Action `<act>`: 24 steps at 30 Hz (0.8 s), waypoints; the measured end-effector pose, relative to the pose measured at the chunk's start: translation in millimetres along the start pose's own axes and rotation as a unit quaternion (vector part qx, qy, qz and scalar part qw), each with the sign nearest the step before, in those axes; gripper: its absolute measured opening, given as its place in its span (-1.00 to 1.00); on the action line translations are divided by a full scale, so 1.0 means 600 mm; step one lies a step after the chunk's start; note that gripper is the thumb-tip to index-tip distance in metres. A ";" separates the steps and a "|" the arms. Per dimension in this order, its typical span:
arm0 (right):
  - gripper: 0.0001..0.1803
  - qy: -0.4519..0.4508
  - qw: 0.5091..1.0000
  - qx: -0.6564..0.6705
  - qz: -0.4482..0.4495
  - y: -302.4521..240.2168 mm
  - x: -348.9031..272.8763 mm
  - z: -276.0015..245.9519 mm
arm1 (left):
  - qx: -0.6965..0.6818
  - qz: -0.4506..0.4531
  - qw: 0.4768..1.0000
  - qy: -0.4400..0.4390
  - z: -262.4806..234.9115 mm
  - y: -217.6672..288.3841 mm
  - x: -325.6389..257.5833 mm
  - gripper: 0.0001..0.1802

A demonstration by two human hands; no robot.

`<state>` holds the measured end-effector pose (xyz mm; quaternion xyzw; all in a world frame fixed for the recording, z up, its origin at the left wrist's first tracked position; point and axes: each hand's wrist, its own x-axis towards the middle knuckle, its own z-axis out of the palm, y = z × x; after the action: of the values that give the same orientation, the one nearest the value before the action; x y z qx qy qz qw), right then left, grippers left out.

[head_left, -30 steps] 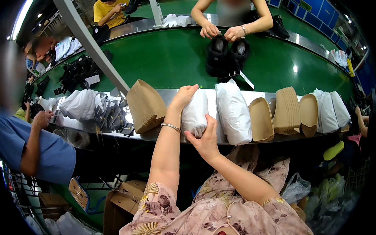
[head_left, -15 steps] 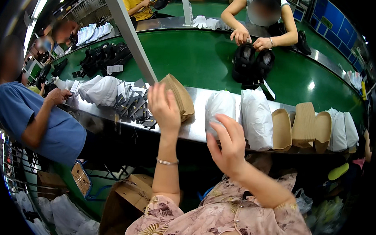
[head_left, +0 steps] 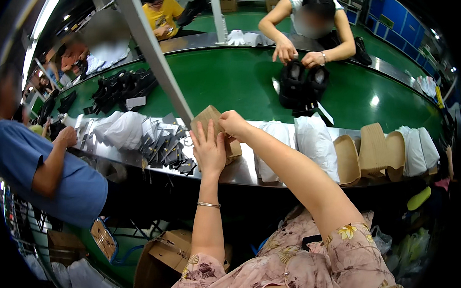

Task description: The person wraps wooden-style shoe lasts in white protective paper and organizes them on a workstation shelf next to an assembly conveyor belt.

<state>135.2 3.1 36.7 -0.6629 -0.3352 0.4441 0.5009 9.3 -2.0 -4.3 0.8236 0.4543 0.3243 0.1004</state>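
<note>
A stack of brown moulded cardboard shoe inserts [head_left: 208, 117] stands on the metal ledge in front of me. My left hand [head_left: 210, 149] rests against its near side, fingers stretched and somewhat spread. Reaching across from the right, my right hand [head_left: 234, 125] has its fingers closed at the stack's upper right edge, pinching an insert there. The fingertips are partly hidden behind the hand. Left of the stack lies a heap of dark and white tags [head_left: 162, 145]. White wrapped bundles [head_left: 314, 147] stand to the right.
More brown inserts [head_left: 373, 149] stand farther right along the metal ledge [head_left: 247, 167]. Beyond it runs a green belt [head_left: 218, 72] carrying black shoes [head_left: 126, 87]. A co-worker opposite handles a pair of black shoes [head_left: 299, 85]. A slanted grey post [head_left: 155, 55] rises behind the stack.
My right hand has moved left and away from me, from near the white bundles to the insert stack, and its fingers have closed. My left hand has come down slightly against the stack.
</note>
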 end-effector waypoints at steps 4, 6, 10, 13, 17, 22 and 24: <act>-0.79 0.034 0.952 -0.242 -0.182 0.008 0.008 -0.011 | 0.002 0.045 0.998 0.041 0.016 -0.003 0.001 -0.51; -0.81 0.071 0.932 -0.272 -0.229 0.012 -0.002 0.022 | 0.012 0.034 0.999 0.032 0.003 -0.017 -0.001 -0.51; -0.85 0.191 0.933 -0.214 -0.218 0.030 -0.036 0.038 | -0.012 0.040 0.999 0.002 0.005 -0.013 -0.003 -0.51; -0.83 0.209 0.935 -0.216 -0.187 0.029 -0.042 0.039 | -0.041 0.028 0.999 -0.020 0.007 -0.024 0.006 -0.49; -0.84 0.288 0.913 -0.169 -0.234 0.019 -0.033 0.003 | -0.091 0.007 0.995 -0.041 0.005 -0.012 0.015 -0.44; -0.87 0.342 0.851 -0.044 -0.395 -0.082 -0.104 0.009 | -0.058 -0.008 0.997 -0.041 -0.003 -0.030 0.012 -0.45; -0.85 0.307 0.870 0.048 -0.382 -0.130 -0.154 -0.005 | -0.047 0.022 0.997 -0.060 -0.008 -0.052 0.022 -0.43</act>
<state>102.8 -59.1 135.6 -0.5613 -0.3693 0.0081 0.7406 -10.2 25.5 -9.1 0.8458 0.4135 0.2971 0.1591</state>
